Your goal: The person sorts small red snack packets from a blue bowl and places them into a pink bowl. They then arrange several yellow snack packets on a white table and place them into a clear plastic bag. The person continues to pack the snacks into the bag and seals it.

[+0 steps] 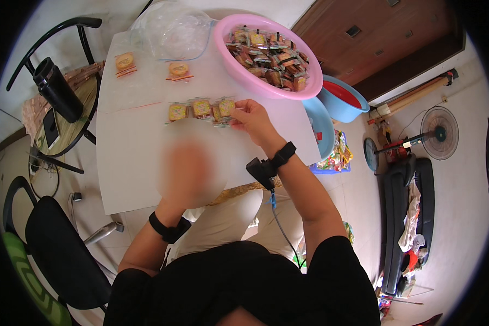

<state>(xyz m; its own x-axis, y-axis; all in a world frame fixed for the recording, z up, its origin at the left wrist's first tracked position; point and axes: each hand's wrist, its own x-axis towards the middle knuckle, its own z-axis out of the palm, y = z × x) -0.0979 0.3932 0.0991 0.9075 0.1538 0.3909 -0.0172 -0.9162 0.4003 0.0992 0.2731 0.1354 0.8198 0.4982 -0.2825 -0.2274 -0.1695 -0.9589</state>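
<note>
My right hand (250, 121) pinches a small wrapped biscuit (227, 107) between thumb and fingers at the right end of a short row on the white tabletop (134, 163). Another pack lies partly under it. Further left in that row are two more wrapped biscuits, one in the middle (201, 107) and one at the left end (178, 112). Just below the row, my left hand (189, 169) is covered by a blur, so its fingers and anything in them cannot be made out. Beyond the row lie two round biscuits in clear wrappers, one nearer (178, 69) and one at the far left (125, 62).
A pink basin (220, 49) heaped with wrapped biscuits stands at the table's back right. Beside it lies a clear plastic bag (177, 34). Blue basins (350, 108) sit past the right edge. A chair on the left bears a black tumbler (59, 91) and a phone (51, 127).
</note>
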